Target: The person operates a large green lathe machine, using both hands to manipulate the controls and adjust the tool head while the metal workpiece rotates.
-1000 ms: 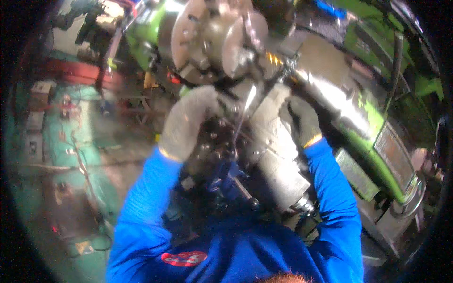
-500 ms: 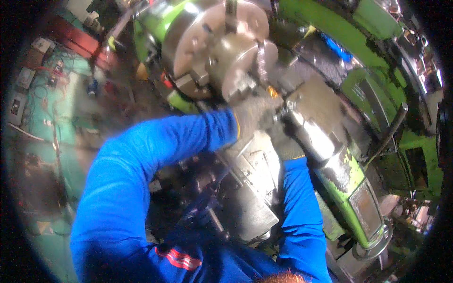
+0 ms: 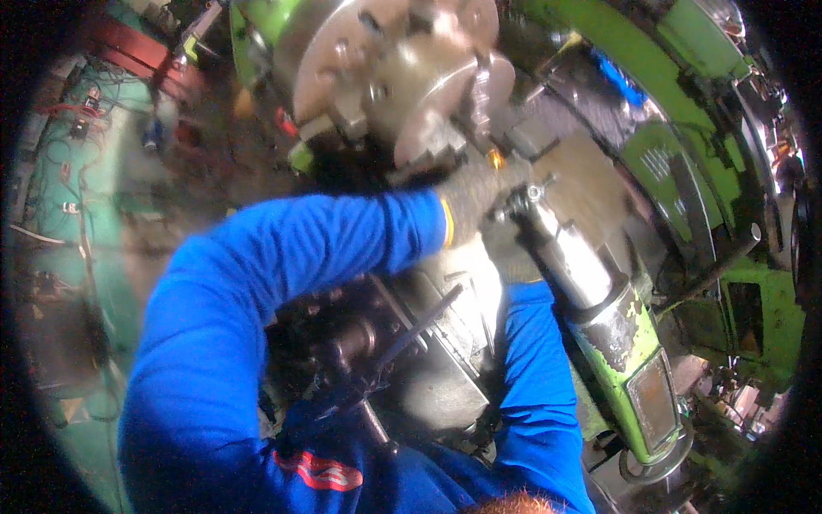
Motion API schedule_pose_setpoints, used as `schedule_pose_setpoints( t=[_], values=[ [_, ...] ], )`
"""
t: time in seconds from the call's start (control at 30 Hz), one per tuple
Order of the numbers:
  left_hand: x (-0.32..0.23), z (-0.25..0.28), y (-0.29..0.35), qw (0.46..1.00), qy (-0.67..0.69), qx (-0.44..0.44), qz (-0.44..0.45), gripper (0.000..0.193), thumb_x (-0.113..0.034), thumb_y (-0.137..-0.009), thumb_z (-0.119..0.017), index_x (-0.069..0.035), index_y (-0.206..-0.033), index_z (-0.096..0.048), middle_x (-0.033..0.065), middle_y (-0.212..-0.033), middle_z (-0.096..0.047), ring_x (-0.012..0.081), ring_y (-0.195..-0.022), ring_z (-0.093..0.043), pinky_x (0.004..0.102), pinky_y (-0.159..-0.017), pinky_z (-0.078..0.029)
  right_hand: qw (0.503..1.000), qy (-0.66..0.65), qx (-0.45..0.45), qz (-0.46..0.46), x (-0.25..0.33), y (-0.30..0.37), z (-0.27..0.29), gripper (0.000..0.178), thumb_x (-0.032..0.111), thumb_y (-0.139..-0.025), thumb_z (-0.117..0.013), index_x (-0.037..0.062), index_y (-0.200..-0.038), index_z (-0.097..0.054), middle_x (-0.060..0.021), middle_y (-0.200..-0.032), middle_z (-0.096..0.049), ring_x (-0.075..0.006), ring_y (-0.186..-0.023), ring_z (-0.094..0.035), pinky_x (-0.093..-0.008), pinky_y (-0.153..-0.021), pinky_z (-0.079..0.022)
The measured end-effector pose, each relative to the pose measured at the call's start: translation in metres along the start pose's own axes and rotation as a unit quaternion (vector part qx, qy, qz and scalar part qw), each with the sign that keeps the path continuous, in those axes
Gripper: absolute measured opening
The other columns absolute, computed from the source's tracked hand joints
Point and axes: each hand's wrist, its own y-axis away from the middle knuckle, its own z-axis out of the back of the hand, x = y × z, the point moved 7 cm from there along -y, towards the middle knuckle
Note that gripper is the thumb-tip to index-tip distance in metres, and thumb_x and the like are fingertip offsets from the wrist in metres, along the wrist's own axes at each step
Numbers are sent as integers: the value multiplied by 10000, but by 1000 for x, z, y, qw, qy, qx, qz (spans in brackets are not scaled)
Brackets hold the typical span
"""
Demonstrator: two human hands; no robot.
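Observation:
I wear work gloves and blue sleeves at a green metal lathe. My left hand [image 3: 475,201], in a grey glove, is closed on a dark metal part beside the tailstock spindle's tip; the part is too blurred to name. My right hand [image 3: 512,255], in a darker glove, is just below it, against the side of the shiny tailstock spindle [image 3: 575,261]; its fingers are hidden in shadow. A small orange-yellow piece [image 3: 495,158] shows just beyond the left fingers. Past it, a round metal workpiece [image 3: 419,94] sits in the large chuck [image 3: 330,64].
The green tailstock [image 3: 638,368] stands to my right, with a lever bar [image 3: 715,265] beside it. Below my left forearm is a spoked handle [image 3: 419,325] near my body. A blue object [image 3: 618,77] lies far right. Cables [image 3: 81,128] run over green floor at left.
The view has shifted, with the chuck higher in the picture. My left hand sits slightly further right, my right forearm slightly left. More of the spoked handle shows. Both hands stay by the spindle tip.

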Motion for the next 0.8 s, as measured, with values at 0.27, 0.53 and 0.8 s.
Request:
schedule_pose_setpoints(
  t=[0.27, 0.53, 0.8],
  values=[
    [-2, 3, -3, 999, 17, -28, -6, 148, -288, -1002, -672, -148, -1048, -684, -20, -908, -672, 71, -773, -604, 250, -646, -475, 980, -120, -155, 19, -1, 15, 26, 224, 206, -1027, -540, 44, -1150, -635, -110, -1087, -644, -237, -995, -604, -398, -880, -497],
    [-6, -1, 4, 1000, 10, -1, -15, 189, -274, -1005, -661, -125, -1114, -700, -4, -958, -694, 84, -836, -629, 264, -700, -497, 986, -156, -56, 4, -7, 12, 14, 356, 212, -1050, -517, -7, -1318, -602, -100, -1255, -671, -141, -1142, -629, -280, -1039, -487],
    [-32, -13, 17, 972, -160, 42, -164, 165, -188, -994, -617, -79, -1092, -691, 70, -950, -695, 152, -853, -649, 310, -744, -520, 973, -86, -214, 28, -7, 12, 20, 185, 216, -1017, -576, 92, -1121, -664, -83, -1007, -680, -221, -937, -637, -390, -823, -531]
  ],
)
